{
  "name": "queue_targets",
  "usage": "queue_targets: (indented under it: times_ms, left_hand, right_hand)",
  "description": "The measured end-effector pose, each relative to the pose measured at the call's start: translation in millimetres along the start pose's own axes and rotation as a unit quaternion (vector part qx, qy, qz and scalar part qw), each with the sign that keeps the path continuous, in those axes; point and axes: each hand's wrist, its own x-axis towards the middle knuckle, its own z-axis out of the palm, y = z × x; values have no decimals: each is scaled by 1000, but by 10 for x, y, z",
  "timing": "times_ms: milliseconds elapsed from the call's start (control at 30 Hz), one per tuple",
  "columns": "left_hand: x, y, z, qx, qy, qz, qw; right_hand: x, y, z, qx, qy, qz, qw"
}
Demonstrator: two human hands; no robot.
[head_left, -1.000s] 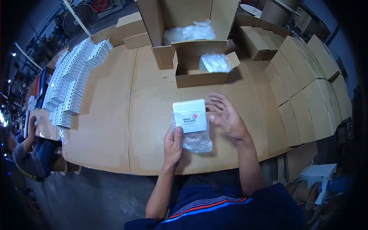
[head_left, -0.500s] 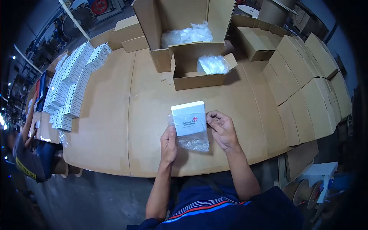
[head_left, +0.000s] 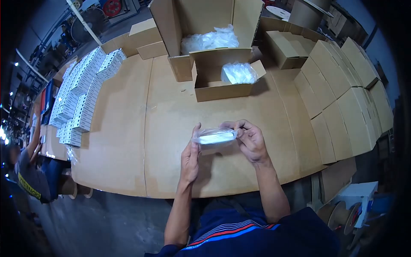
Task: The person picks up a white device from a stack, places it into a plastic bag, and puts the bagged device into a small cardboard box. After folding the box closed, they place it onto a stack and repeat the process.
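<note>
A small white box in a clear plastic bag [head_left: 216,136] is held between my two hands above the cardboard-covered table [head_left: 171,167]. It is tipped so that a narrow side faces me, and its printed face is out of sight. My left hand [head_left: 190,159] grips the left end, thumb in front and fingers behind. My right hand [head_left: 251,139] pinches the bag at the right end with thumb and fingertips. Beyond them stands an open carton [head_left: 222,91] with a bundle of clear plastic bags [head_left: 239,73] in its right part.
Stacked white boxes [head_left: 81,100] line the table's left side. Closed brown cartons [head_left: 338,98] are piled on the right. A tall open carton [head_left: 180,70] holding more clear plastic [head_left: 212,39] stands at the back. Another person [head_left: 32,167] is at the far left.
The bagged white box has been tilted, from its printed face showing to a narrow side facing me. My right hand has shifted slightly along its top edge.
</note>
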Motion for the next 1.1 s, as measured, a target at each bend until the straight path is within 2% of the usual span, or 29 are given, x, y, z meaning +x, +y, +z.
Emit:
queue_targets:
  times_ms: [67,100,200,233,333,433,533,667,700,800,833,933,967,1100]
  left_hand:
    - [-41,46,53,-57,10,-26,998]
    - [-41,139,139,-105,23,-38,993]
    - [-55,163,182,-180,47,-46,981]
    - [-51,152,185,-194,50,-44,979]
    - [-30,174,234,-128,67,-24,989]
    - [-13,125,174,-11,43,2,999]
    - [-60,240,188,-53,63,-88,993]
    - [-77,215,201,-109,90,-99,985]
    - [-76,208,200,-110,104,-108,983]
    - [-61,234,232,-112,142,-114,977]
    - [-51,256,243,-113,156,-112,975]
    - [-11,320,230,-116,166,-119,972]
    - [-10,323,235,-115,168,-118,972]
    - [-8,260,244,-118,146,-103,977]
  right_hand:
    - [17,-50,98,-19,36,8,999]
    - [42,-60,105,26,39,10,999]
    - [5,-114,296,-28,50,-17,998]
    - [-36,-82,258,-73,41,17,996]
    - [-65,108,183,-133,40,33,990]
    - [-105,163,161,-127,23,33,991]
    - [-149,143,119,-131,7,61,989]
    - [-129,-11,163,-177,-10,77,981]
    - [-147,-2,146,-230,8,66,971]
    - [-146,83,39,-168,93,-9,981]
    - [-141,35,-2,-195,107,-32,974]
    - [-136,-98,69,-184,43,-94,977]
    - [-134,-113,65,-227,-9,-95,969]
    - [-94,-272,227,-398,-94,-12,913]
